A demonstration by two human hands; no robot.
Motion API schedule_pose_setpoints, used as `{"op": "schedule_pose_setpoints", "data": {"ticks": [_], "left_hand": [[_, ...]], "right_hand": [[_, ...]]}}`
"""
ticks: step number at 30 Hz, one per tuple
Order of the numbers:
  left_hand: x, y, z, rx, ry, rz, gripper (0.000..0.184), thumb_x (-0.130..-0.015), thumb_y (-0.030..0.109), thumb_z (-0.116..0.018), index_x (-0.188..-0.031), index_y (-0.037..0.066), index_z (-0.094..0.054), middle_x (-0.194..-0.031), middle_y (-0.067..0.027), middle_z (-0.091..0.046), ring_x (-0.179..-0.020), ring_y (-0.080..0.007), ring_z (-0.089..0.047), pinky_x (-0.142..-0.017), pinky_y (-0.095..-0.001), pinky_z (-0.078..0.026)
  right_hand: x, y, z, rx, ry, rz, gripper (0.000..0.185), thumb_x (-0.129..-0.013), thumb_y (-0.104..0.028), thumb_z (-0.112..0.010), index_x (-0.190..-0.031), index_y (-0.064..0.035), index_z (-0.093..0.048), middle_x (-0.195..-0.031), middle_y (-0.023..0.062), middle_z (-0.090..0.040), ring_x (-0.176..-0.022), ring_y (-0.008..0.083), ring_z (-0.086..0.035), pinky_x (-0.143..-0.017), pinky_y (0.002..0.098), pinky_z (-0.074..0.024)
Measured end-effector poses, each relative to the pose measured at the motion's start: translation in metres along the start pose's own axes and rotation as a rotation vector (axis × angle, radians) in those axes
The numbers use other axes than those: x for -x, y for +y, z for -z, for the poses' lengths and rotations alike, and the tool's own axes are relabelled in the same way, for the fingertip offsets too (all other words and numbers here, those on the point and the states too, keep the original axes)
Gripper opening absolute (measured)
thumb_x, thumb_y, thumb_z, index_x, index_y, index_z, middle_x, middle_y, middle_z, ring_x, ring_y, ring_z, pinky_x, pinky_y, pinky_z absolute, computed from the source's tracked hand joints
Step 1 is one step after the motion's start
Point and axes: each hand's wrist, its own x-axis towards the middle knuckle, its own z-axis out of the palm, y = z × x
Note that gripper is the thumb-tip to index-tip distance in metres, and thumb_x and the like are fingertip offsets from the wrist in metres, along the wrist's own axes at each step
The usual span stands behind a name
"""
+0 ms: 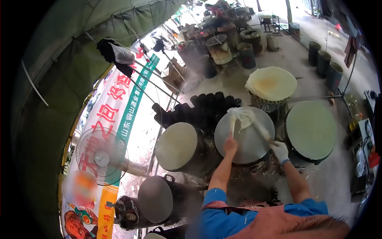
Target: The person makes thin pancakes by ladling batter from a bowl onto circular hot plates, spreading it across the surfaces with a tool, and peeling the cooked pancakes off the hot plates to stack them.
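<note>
My left hand (230,145) is bare and closed round the handle of a pale flat tool (232,126) that reaches up over a round grey griddle (247,147). My right hand (279,150), in a white glove, is wrapped round the end of a pale stick (260,129) at the griddle's right edge. Whitish, crumpled dough (244,118) lies at the far side of the griddle, touching the far ends of both tools. Just where tool and dough meet is blurred.
Round griddles with pale sheets stand left (176,146) and right (311,130). Beyond is a stack of thin pancakes (271,83). A bare griddle (155,199) and a fan (102,158) are at lower left, black cylinders (199,109) behind.
</note>
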Motion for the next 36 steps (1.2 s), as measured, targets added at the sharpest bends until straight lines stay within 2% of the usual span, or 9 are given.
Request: {"op": "schedule_pose_setpoints", "data": {"ticks": [5, 11, 14, 15, 18, 22, 25, 28, 36], "left_hand": [[-0.013, 0.014, 0.093, 0.463, 0.425, -0.208, 0.063, -0.085, 0.012, -0.046, -0.145, 0.016, -0.026, -0.134, -0.0174, -0.047, -0.116, -0.0371, -0.050, -0.093, -0.0407, -0.043], [0.087, -0.063, 0.097, 0.909, -0.154, 0.157, 0.063, -0.084, 0.007, -0.055, -0.142, 0.003, -0.031, -0.139, -0.0204, -0.042, -0.123, -0.0319, -0.047, -0.098, -0.0354, -0.038], [0.177, -0.149, 0.056, 0.394, 0.088, -0.201, 0.061, -0.085, 0.010, -0.060, -0.139, 0.000, -0.034, -0.135, -0.0207, -0.046, -0.121, -0.0330, -0.048, -0.101, -0.0382, -0.036], [0.182, -0.214, 0.015, -0.137, 0.308, -0.660, 0.061, -0.085, 0.015, -0.061, -0.138, -0.002, -0.036, -0.135, -0.0206, -0.046, -0.123, -0.0339, -0.046, -0.103, -0.0404, -0.034], [0.230, -0.155, 0.059, 0.700, -0.150, 0.339, 0.070, -0.073, 0.003, -0.053, -0.141, 0.007, -0.037, -0.111, -0.0121, -0.059, -0.081, -0.0211, -0.059, -0.071, -0.0307, -0.048], [0.242, -0.120, 0.093, 0.806, -0.150, 0.312, 0.069, -0.075, 0.002, -0.053, -0.141, 0.007, -0.037, -0.111, -0.0126, -0.060, -0.077, -0.0226, -0.058, -0.069, -0.0315, -0.048], [0.231, -0.203, 0.025, 0.593, -0.055, 0.151, 0.066, -0.077, 0.006, -0.054, -0.141, 0.004, -0.035, -0.139, -0.0190, -0.044, -0.125, -0.0272, -0.045, -0.099, -0.0300, -0.035], [0.237, -0.184, 0.028, 0.371, 0.199, -0.150, 0.069, -0.078, 0.002, -0.052, -0.144, 0.011, -0.033, -0.115, -0.0140, -0.054, -0.079, -0.0206, -0.057, -0.069, -0.0303, -0.048], [0.248, -0.139, 0.045, 0.416, 0.076, 0.147, 0.066, -0.079, 0.014, -0.051, -0.143, 0.009, -0.033, -0.129, -0.0197, -0.052, -0.103, -0.0353, -0.058, -0.083, -0.0339, -0.045]], "right_hand": [[-0.030, -0.029, 0.023, 0.225, -0.085, -0.163, 0.021, -0.085, -0.025, -0.056, -0.086, -0.0104, -0.070, -0.077, 0.0179, -0.066, -0.072, 0.0346, -0.065, -0.067, 0.0377, -0.0520], [-0.051, -0.058, -0.051, 0.459, -0.035, 0.019, 0.031, -0.082, -0.034, -0.060, -0.093, -0.0078, -0.070, -0.088, 0.0123, -0.069, -0.073, 0.0294, -0.066, -0.070, 0.0389, -0.0524], [-0.064, -0.017, -0.009, -0.375, -0.366, -0.203, 0.036, -0.082, -0.046, -0.057, -0.084, -0.0133, -0.072, -0.089, 0.0115, -0.069, -0.080, 0.0308, -0.066, -0.073, 0.0404, -0.0533], [-0.047, -0.007, -0.003, 0.206, -0.159, -0.219, 0.028, -0.082, -0.034, -0.058, -0.094, -0.0122, -0.071, -0.086, 0.0112, -0.069, -0.079, 0.0255, -0.067, -0.072, 0.0396, -0.0527], [-0.002, -0.070, -0.068, -0.172, 0.088, -0.270, 0.034, -0.076, -0.039, -0.064, -0.091, -0.0102, -0.073, -0.097, 0.0134, -0.068, -0.098, 0.0299, -0.063, -0.089, 0.0367, -0.0459], [-0.016, -0.122, -0.012, 0.148, -0.238, -0.220, 0.038, -0.072, -0.039, -0.065, -0.100, -0.0136, -0.071, -0.099, 0.0117, -0.068, -0.099, 0.0288, -0.062, -0.088, 0.0352, -0.0466], [-0.022, -0.080, 0.021, -0.221, -0.059, -0.445, 0.028, -0.079, -0.023, -0.061, -0.093, -0.0014, -0.071, -0.081, 0.0081, -0.070, -0.071, 0.0145, -0.065, -0.066, 0.0292, -0.0517], [-0.014, -0.036, -0.062, -0.516, -0.150, -0.467, 0.026, -0.074, -0.016, -0.069, -0.091, 0.0031, -0.070, -0.076, 0.0065, -0.067, -0.063, 0.0130, -0.060, -0.062, 0.0277, -0.0492], [-0.081, -0.010, -0.015, -0.693, -0.199, -0.578, 0.026, -0.074, -0.015, -0.070, -0.089, 0.0050, -0.070, -0.079, 0.0093, -0.068, -0.064, 0.0157, -0.062, -0.062, 0.0279, -0.0502]]}}
